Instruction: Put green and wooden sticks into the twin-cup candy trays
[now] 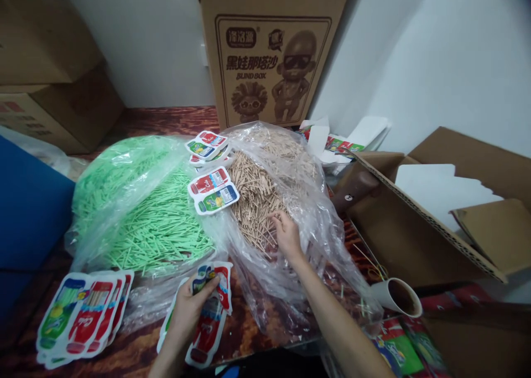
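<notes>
Your right hand (287, 235) is the closer one to the thin, tan, straight sticks (253, 201): they lie at its fingers and spread off left, jumbled, no shared long axis. Can't tell if those bunched fingers have one. Your left hand (191, 303) grips a glossy red-and-blue bottle-print card packet (225, 287), nearer you than the right fingers, long axis pointing away, seemingly leaning right.

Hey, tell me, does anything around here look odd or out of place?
Yes, the cup of dark liquid. It's uncovered, right beside the plastic bag of brown sticks; an open drink seems out of place near loose goods.
</notes>
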The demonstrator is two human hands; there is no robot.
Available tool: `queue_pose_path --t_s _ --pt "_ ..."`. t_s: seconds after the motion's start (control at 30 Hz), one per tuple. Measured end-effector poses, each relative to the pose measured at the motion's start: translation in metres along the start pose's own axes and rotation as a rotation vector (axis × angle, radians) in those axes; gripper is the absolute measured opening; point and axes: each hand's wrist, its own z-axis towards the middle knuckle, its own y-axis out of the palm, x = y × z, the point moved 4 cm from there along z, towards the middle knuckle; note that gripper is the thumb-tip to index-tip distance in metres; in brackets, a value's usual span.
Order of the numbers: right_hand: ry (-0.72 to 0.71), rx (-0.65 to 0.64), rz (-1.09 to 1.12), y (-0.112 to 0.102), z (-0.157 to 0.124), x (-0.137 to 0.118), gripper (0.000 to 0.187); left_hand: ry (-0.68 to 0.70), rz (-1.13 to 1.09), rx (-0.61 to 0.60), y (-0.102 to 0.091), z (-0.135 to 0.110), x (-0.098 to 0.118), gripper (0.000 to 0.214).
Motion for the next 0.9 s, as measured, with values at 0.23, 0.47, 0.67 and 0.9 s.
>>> queue_pose_path --t_s 0.23,0.47,0.67,0.9 --pt "0.088 0.003 0.146 0.008 -0.044 0.019 0.023 0.039 0.024 0.036 -0.015 0.006 -0.009 0.028" --pt "0.013 -0.132 0.103 0.015 -0.060 -0.002 0.018 0.070 -0.011 -0.020 -0.013 0.005 -0.007 0.024" --pt "-0.081 -0.296 0.194 0.029 -0.073 -0.041 0.019 0.105 0.068 -0.069 -0.008 -0.002 0.002 0.023" --pt "-0.131 -0.410 0.236 0.041 -0.085 -0.050 0.021 0.160 0.125 -0.065 -0.014 -0.005 0.003 0.018"
